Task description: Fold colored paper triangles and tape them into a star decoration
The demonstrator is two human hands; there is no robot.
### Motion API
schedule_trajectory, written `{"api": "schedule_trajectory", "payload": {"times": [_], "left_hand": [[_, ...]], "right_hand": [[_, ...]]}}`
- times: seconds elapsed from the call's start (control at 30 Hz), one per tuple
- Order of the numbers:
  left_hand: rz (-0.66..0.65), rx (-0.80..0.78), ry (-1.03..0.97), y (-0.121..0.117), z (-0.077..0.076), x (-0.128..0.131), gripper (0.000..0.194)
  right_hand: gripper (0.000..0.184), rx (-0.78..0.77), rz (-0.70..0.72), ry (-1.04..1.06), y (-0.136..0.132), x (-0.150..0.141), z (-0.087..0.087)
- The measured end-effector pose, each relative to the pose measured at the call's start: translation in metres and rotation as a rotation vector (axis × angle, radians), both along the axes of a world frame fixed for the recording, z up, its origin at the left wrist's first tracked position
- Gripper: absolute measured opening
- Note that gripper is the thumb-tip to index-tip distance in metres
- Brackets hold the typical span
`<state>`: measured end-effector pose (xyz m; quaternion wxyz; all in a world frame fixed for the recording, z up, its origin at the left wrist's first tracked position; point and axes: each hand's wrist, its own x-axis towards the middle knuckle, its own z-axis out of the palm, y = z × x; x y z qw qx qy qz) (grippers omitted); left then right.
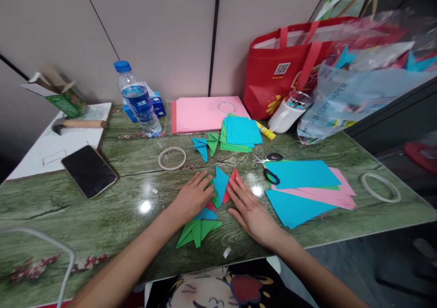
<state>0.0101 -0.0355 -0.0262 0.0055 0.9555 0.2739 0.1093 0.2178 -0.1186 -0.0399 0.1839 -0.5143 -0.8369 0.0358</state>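
My left hand (195,196) lies palm down over folded paper pieces, fingers together and slightly bent, covering part of them. Just beyond its fingertips a blue folded piece (221,184) points upward. The fingers of my right hand (251,207) stretch flat onto a red folded piece (234,176), which touches the blue one. Below my left hand another blue piece (206,214) and a green folded piece (198,231) stick out. How the pieces join under my left hand is hidden. Farther back lie a small blue folded piece (200,148) and a green one (212,143).
Scissors (271,176) lie against blue sheets (303,173) on the right. Tape rolls (172,158) flank the work. Behind are stacked squares (242,130), a glue stick (266,131), a white mug (285,114) and a red bag (262,80). A phone (89,171) and water bottle (138,100) are left.
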Motion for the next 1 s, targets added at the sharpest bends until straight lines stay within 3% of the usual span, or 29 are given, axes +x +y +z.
{"api": "schedule_trajectory", "payload": {"times": [0.17,0.33,0.5,0.73,0.8,0.9,1.0], "left_hand": [[0.018,-0.064,-0.055,0.003,0.004,0.014,0.017],[-0.015,-0.056,-0.006,0.004,0.002,0.019,0.009],[-0.022,-0.049,0.055,0.0,0.007,0.019,0.011],[0.028,-0.074,0.092,0.008,0.01,0.026,0.01],[0.047,-0.08,0.078,0.011,0.007,0.026,0.014],[0.027,-0.059,0.007,0.012,0.0,0.023,0.018],[-0.017,-0.015,-0.056,0.011,-0.005,0.019,0.019]], "right_hand": [[0.04,-0.028,-0.026,0.105,0.001,0.002,0.004],[0.021,0.043,-0.281,0.402,0.017,0.009,0.008],[0.015,-0.099,-0.365,0.547,0.038,0.017,0.014],[0.037,-0.353,-0.453,0.549,0.058,0.016,0.014],[0.034,-0.392,-0.459,0.557,0.061,0.015,0.014],[0.027,-0.385,-0.459,0.548,0.063,0.013,0.015],[0.034,-0.343,-0.482,0.605,0.062,0.009,0.013]]}}
